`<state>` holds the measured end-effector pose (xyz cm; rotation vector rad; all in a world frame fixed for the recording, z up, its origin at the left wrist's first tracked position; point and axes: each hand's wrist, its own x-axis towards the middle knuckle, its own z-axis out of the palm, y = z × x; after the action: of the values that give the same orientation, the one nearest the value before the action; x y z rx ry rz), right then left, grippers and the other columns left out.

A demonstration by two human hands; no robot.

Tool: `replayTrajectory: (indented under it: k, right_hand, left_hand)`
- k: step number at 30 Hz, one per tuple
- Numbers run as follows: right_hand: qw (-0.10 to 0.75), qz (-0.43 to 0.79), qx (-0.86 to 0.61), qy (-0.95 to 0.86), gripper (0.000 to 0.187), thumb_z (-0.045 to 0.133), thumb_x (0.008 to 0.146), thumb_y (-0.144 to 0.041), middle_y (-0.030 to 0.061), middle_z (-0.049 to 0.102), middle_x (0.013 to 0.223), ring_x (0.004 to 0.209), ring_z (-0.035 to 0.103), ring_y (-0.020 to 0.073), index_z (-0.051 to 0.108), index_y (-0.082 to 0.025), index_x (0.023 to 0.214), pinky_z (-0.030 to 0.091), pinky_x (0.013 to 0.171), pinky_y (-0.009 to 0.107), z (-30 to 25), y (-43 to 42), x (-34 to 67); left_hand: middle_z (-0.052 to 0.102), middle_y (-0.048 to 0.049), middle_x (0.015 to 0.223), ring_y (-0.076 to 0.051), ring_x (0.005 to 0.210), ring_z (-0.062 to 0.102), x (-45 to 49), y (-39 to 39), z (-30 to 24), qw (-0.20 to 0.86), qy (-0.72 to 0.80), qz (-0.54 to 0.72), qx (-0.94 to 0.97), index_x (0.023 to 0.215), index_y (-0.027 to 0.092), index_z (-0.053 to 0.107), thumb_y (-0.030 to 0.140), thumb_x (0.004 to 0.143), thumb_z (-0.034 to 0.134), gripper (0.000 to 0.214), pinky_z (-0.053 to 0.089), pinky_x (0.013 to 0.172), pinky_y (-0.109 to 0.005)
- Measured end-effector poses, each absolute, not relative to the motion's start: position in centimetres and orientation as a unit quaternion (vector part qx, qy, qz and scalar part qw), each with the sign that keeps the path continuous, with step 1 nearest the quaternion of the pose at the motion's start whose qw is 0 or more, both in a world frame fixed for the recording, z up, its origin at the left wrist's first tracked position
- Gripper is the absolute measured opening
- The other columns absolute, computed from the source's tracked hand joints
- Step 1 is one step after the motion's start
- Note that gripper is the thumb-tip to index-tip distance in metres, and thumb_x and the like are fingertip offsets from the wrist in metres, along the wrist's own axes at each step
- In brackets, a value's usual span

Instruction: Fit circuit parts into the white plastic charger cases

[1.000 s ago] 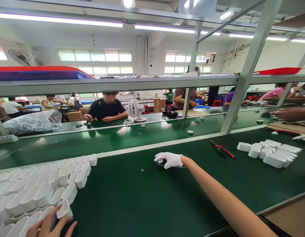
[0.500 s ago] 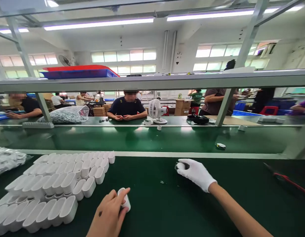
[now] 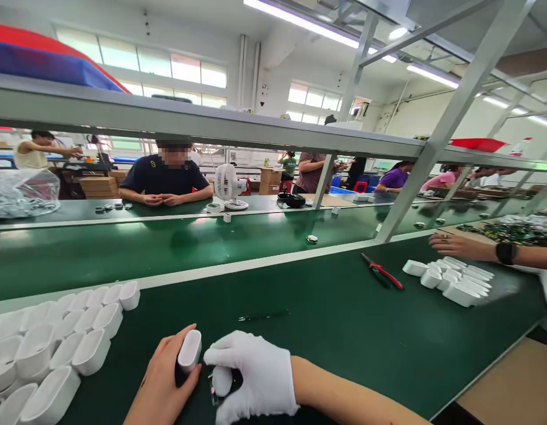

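Observation:
My left hand (image 3: 162, 378), bare, grips a small white oval plastic housing (image 3: 190, 349) between thumb and fingers, its hollow end facing up. Close beside it, my right hand (image 3: 262, 375) in a white glove curls around a small circuit board with a round white part (image 3: 222, 381) on it. The glove hides some of the board. A narrow gap separates the two pieces. Rows of similar white housings (image 3: 91, 352) stand to the left of my left hand.
Red-handled pliers (image 3: 383, 275) and a thin dark tool or wire (image 3: 264, 316) lie on the green table. More white housings (image 3: 463, 292) stand at right, near a co-worker's hand (image 3: 459, 245). A circuit board (image 3: 312, 239) rests on the green belt (image 3: 202, 245). A person sits opposite, beside a white fan (image 3: 226, 183).
The view has swung to the right. My right hand has come in from the right with the circuit board, close to my left hand. The left hand still holds the housing, now more upright.

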<state>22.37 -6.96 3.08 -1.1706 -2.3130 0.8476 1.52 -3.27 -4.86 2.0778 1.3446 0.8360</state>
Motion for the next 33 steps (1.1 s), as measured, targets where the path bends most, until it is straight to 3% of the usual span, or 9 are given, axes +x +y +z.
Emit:
replayTrajectory:
  k: [4, 7, 11, 15, 20, 27, 33]
  right_hand:
    - [0.228, 0.222, -0.568, -0.759, 0.028, 0.064, 0.071, -0.019, 0.002, 0.062, 0.108, 0.095, 0.06, 0.0192, 0.068, -0.023, 0.098, 0.048, 0.081, 0.028, 3.4, -5.3, 25.5]
    - [0.236, 0.229, -0.594, -0.734, 0.027, 0.058, 0.073, -0.014, 0.0021, 0.064, 0.104, 0.099, 0.06, 0.0203, 0.07, -0.023, 0.095, 0.047, 0.088, 0.031, 2.6, -4.1, 27.9]
    - [0.289, 0.272, -0.604, -0.691, 0.033, 0.044, 0.082, -0.013, 0.005, 0.066, 0.098, 0.088, 0.062, 0.0172, 0.068, -0.018, 0.104, 0.051, 0.084, 0.032, 2.4, -3.1, 30.1]
    - [0.208, 0.164, -0.582, -0.769, 0.039, 0.045, 0.077, -0.005, 0.0023, 0.061, 0.117, 0.109, 0.054, 0.0202, 0.073, -0.027, 0.094, 0.043, 0.096, 0.036, 2.7, -3.1, 30.2]
    - [0.101, 0.144, -0.585, -0.791, 0.038, 0.053, 0.076, -0.01, -0.0012, 0.062, 0.114, 0.103, 0.057, 0.0192, 0.071, -0.032, 0.101, 0.046, 0.086, 0.028, 1.6, -2.1, 30.0]
    - [0.099, 0.116, -0.748, -0.646, 0.041, 0.046, 0.076, -0.004, 0.0072, 0.065, 0.104, 0.093, 0.062, 0.0196, 0.07, -0.018, 0.106, 0.048, 0.082, 0.026, 1.2, -0.2, 36.9]
    - [0.075, 0.117, -0.796, -0.589, 0.038, 0.052, 0.078, -0.015, 0.0071, 0.064, 0.109, 0.095, 0.062, 0.0224, 0.068, -0.021, 0.112, 0.048, 0.083, 0.028, 2.3, -0.7, 39.0]
  left_hand:
    - [0.06, -0.0093, 0.109, -0.029, 0.101, 0.059, 2.0, -3.9, -4.6, 0.278, 0.519, 0.319, 0.743, 0.125, 0.025, 0.049, 0.037, 0.079, 0.045, 0.047, 0.049, 0.085, -0.046]
    - [0.061, -0.0092, 0.11, -0.03, 0.102, 0.058, 2.1, -4.1, -4.4, 0.279, 0.527, 0.32, 0.736, 0.123, 0.026, 0.051, 0.038, 0.079, 0.046, 0.046, 0.049, 0.084, -0.046]
    - [0.061, -0.008, 0.108, -0.029, 0.1, 0.058, 2.0, -4.1, -4.3, 0.27, 0.519, 0.329, 0.741, 0.122, 0.026, 0.052, 0.036, 0.078, 0.046, 0.045, 0.049, 0.087, -0.046]
    - [0.062, -0.0076, 0.106, -0.028, 0.098, 0.059, 2.2, -4.1, -4.3, 0.272, 0.522, 0.335, 0.736, 0.12, 0.026, 0.053, 0.036, 0.078, 0.046, 0.045, 0.049, 0.086, -0.045]
    - [0.062, -0.0065, 0.106, -0.027, 0.098, 0.059, 2.2, -4.2, -4.2, 0.263, 0.525, 0.343, 0.733, 0.119, 0.026, 0.054, 0.036, 0.077, 0.046, 0.044, 0.05, 0.084, -0.043]
    - [0.063, -0.0046, 0.101, -0.027, 0.094, 0.061, 1.9, -4.1, -4.4, 0.263, 0.508, 0.337, 0.748, 0.119, 0.028, 0.053, 0.037, 0.078, 0.046, 0.042, 0.048, 0.084, -0.042]
    - [0.062, -0.0054, 0.102, -0.027, 0.094, 0.06, 1.8, -4.1, -4.4, 0.253, 0.503, 0.333, 0.756, 0.12, 0.027, 0.053, 0.036, 0.079, 0.045, 0.043, 0.047, 0.086, -0.043]
